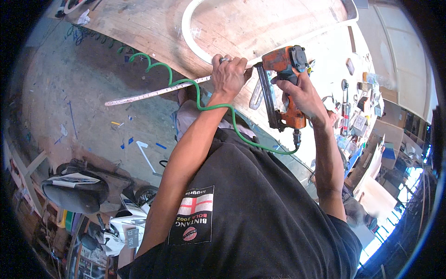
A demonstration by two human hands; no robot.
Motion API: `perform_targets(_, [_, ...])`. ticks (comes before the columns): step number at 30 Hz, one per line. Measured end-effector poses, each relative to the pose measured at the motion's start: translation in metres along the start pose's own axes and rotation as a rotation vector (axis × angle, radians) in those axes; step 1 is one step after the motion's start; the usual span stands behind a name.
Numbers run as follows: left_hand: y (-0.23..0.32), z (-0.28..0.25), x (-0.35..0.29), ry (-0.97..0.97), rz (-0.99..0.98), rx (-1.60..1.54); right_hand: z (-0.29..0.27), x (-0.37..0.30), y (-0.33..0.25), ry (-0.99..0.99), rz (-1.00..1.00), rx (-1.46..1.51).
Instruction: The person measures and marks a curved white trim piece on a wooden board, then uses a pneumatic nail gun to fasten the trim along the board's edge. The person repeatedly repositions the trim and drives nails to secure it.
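Note:
My right hand [304, 95] is wrapped round the grip of an orange and black air nailer [273, 60] with a long dark magazine. The nailer's nose is close beside my left hand [228, 76], at the bench edge. My left hand is closed over a pale bent strip [186, 32], which curves round on the bench top in a wide loop. A straight length of strip [148, 94] with small cross marks sticks out leftward from under that hand, past the bench edge. A green air hose [241, 136] runs from the nailer's base across my left forearm. My fingers partly hide where the strips meet.
The wooden workbench [139, 23] spans the top. Small tools and packets [360, 123] clutter its right side, and a grey slotted metal piece [256, 95] lies near the nailer. Scraps litter the concrete floor [93, 118]. A white motorcycle [123, 228] stands lower left.

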State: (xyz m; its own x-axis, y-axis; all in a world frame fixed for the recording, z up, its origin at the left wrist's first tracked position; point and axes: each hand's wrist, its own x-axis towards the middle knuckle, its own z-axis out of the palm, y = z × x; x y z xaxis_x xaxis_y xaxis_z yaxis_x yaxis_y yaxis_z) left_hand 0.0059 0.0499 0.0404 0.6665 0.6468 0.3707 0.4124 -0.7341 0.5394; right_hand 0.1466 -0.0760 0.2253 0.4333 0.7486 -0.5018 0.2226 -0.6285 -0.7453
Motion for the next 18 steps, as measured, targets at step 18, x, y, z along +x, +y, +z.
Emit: perform_targets(18, [-0.0022, 0.0041, -0.0024, -0.044, -0.021, -0.018, 0.0021, 0.0024, -0.001, 0.007, -0.043, -0.069])
